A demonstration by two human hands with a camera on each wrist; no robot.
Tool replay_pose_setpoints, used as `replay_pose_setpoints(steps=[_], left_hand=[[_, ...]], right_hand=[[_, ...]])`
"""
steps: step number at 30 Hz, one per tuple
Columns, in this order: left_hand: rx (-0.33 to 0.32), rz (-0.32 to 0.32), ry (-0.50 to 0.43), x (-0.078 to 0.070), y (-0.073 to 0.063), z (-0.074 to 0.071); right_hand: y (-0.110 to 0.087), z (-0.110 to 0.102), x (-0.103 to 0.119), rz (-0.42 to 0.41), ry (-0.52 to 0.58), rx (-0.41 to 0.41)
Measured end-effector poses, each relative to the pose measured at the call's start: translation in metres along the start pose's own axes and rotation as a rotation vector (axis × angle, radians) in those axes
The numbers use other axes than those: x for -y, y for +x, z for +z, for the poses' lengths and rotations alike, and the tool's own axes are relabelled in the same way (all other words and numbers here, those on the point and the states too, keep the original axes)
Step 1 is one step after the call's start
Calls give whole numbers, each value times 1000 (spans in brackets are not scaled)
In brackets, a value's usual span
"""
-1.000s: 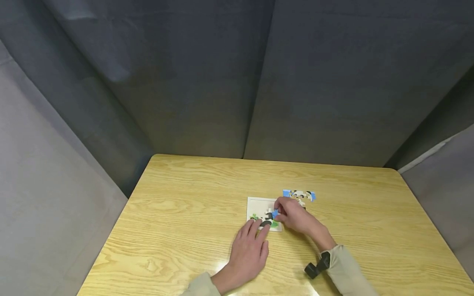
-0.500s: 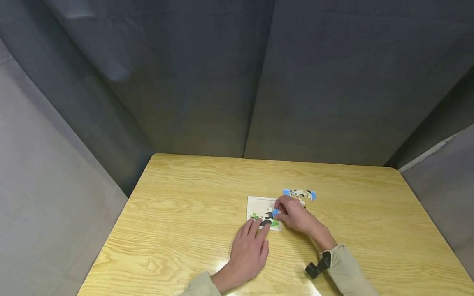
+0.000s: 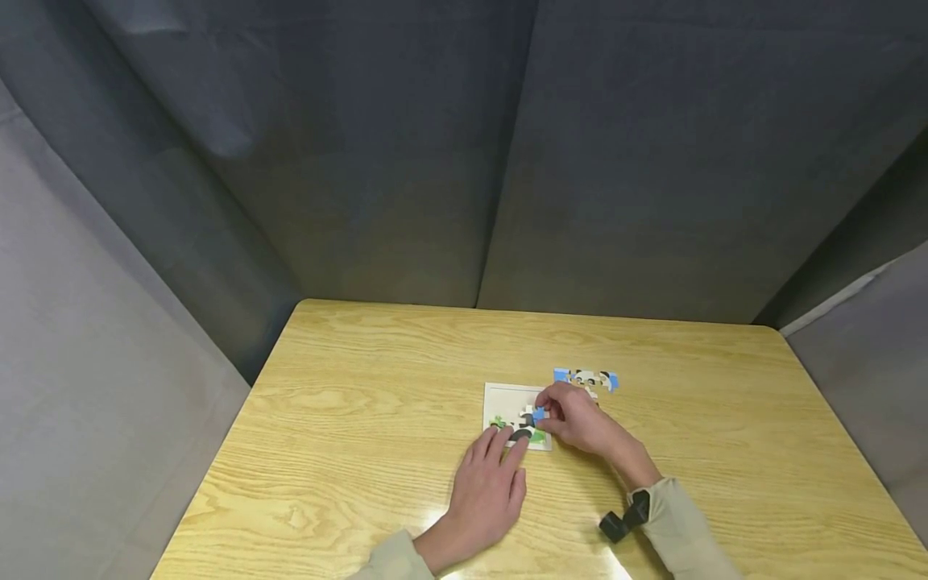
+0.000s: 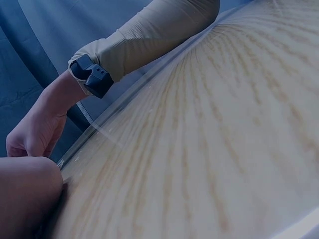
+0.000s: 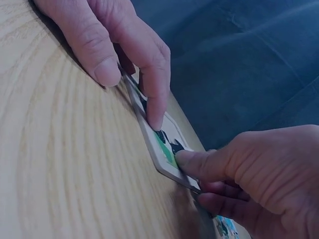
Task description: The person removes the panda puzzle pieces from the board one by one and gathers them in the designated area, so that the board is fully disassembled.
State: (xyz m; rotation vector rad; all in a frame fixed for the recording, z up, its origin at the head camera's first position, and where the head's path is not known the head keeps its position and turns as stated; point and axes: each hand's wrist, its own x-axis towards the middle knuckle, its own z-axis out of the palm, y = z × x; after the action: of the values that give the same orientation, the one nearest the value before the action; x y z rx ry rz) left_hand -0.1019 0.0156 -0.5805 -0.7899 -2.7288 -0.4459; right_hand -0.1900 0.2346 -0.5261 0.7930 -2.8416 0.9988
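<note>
A square white puzzle tray [image 3: 503, 395] lies on the table, with several green, black and white jigsaw pieces set along its near side. My right hand [image 3: 580, 419] pinches a blue jigsaw piece [image 3: 539, 414] between thumb and fingers at the tray's right side. My left hand [image 3: 487, 490] rests its outstretched fingertips on the pieces at the near edge. In the right wrist view, the right thumb [image 5: 192, 162] lies over the tray's corner region and hides most of the blue piece. The left wrist view shows part of the left hand [image 4: 27, 191], not the tray.
Several loose panda jigsaw pieces [image 3: 586, 378] lie just beyond the right hand, partly hidden by it. A black wrist device [image 3: 625, 517] hangs at the right cuff, low over the wooden table [image 3: 348, 451]. Dark curtains [image 3: 377, 161] stand behind the table.
The blue piece has turned slightly and moved a little away from me, against the pieces in the tray. The right hand shifts only slightly; the left hand stays in place.
</note>
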Motion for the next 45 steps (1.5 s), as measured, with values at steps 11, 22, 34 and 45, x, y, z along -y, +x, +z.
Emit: replay_pose_setpoints(steps=[11,22,34,45], left_hand=[[3,-7,4,0,0,0],[40,-25,0,-1,0,-1],[25,-19,-3,0,-1,1],[-10,-6,-17,0,0,1]], right_hand=[[3,-6,-2,-15,-48,45],[4,-5,-8,-48,-37,58],[-1,-1,-12,-90,-80,-34],[-16,-23,-31,-98,-23,-134]])
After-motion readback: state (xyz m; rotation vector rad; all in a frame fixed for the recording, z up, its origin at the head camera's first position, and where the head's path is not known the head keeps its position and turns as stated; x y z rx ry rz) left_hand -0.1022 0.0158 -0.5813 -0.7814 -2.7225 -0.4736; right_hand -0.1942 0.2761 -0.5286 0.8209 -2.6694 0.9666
